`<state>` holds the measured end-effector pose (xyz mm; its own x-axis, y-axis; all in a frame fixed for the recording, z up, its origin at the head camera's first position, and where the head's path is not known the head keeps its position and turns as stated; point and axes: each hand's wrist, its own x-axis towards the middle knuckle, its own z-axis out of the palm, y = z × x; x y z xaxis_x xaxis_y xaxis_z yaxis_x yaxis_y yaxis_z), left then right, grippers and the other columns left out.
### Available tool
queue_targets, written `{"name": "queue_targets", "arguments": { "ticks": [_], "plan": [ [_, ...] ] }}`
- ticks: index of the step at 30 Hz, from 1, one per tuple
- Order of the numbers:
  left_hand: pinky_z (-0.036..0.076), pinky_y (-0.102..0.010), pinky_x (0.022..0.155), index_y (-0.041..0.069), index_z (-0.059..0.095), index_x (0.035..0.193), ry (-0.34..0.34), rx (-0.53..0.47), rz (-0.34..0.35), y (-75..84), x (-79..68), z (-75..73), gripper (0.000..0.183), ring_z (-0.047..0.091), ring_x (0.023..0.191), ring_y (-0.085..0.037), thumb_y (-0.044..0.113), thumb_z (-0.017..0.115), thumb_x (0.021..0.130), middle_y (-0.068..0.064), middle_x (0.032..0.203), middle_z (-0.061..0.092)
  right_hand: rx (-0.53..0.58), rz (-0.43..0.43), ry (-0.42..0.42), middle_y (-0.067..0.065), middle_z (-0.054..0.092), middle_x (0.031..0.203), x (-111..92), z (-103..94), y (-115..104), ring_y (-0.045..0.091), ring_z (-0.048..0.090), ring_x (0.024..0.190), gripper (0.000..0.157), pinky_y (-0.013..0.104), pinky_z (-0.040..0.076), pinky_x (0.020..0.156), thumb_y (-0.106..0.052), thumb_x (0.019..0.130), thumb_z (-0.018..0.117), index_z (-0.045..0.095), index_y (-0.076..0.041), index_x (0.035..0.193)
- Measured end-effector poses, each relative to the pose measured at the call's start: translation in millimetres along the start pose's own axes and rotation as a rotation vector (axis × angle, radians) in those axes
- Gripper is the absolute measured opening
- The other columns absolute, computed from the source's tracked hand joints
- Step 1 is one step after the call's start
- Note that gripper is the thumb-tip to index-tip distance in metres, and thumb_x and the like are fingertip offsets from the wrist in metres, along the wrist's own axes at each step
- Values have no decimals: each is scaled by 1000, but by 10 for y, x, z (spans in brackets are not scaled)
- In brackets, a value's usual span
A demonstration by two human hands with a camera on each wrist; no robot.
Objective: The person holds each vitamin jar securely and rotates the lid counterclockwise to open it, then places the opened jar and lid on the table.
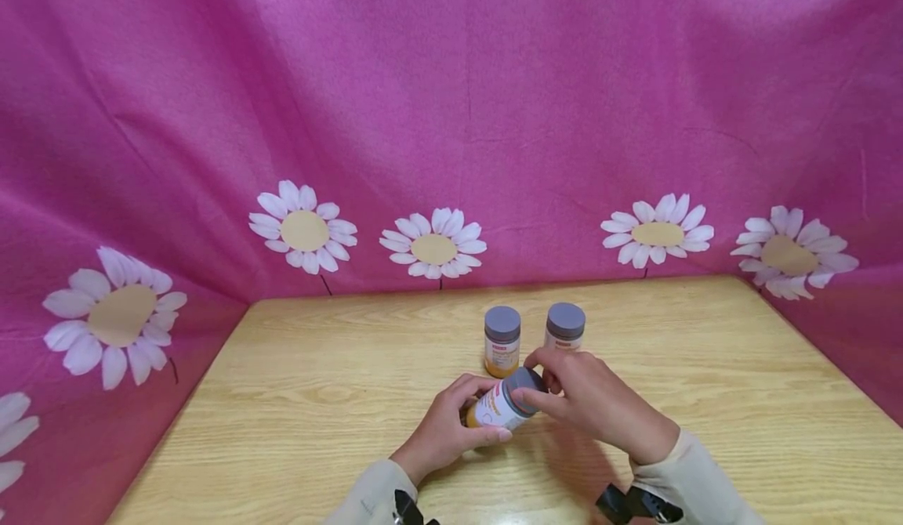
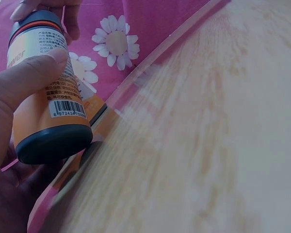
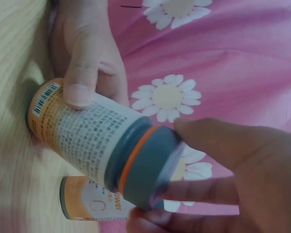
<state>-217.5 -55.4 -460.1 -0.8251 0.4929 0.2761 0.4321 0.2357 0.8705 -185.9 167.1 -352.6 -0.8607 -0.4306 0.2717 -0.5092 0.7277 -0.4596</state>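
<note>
Tilted above the table is a supplement bottle [image 1: 494,406] with a white and orange label and a grey screw cap [image 1: 526,388]. My left hand [image 1: 451,423] grips its body, thumb across the label. With thumb and fingers, my right hand [image 1: 589,396] pinches the cap's edge. In the right wrist view an orange ring [image 3: 138,158] shows between the cap and the bottle's neck. The left wrist view shows the dark base [image 2: 53,143] and a barcode [image 2: 68,108] just above it.
Two similar bottles stand upright behind the hands: one [image 1: 502,342] just beyond the held bottle, another [image 1: 565,326] partly hidden by the right hand. The wooden table [image 1: 317,400] meets a pink cloth [image 1: 451,117] with daisy prints at its back and sides.
</note>
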Motion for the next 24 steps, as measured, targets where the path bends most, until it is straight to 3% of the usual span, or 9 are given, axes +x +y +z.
{"name": "queue_targets", "arguments": {
  "ticks": [7,16,24],
  "plan": [
    [48,-26,83,22,60,123,0,-12,11,0,3,-7,52,56,96,-10,32,82,77,5,115,58,42,-86,-49,-7,61,91,-16,-42,36,8,57,77,31,25,48,66,-35,86,73,65,-15,108],
    [48,-26,82,22,61,123,2,-16,26,-13,15,2,53,57,95,-10,34,83,76,6,114,58,46,-145,-127,-6,59,105,-25,-89,42,10,58,92,37,33,51,78,-18,84,75,60,-16,118],
    [48,-26,82,23,61,123,2,-22,13,-4,14,-2,53,58,96,-11,33,83,75,6,114,58,63,-176,-151,-1,55,110,-30,-107,28,16,54,93,46,30,49,72,-3,78,76,58,-18,117]
  ]
}}
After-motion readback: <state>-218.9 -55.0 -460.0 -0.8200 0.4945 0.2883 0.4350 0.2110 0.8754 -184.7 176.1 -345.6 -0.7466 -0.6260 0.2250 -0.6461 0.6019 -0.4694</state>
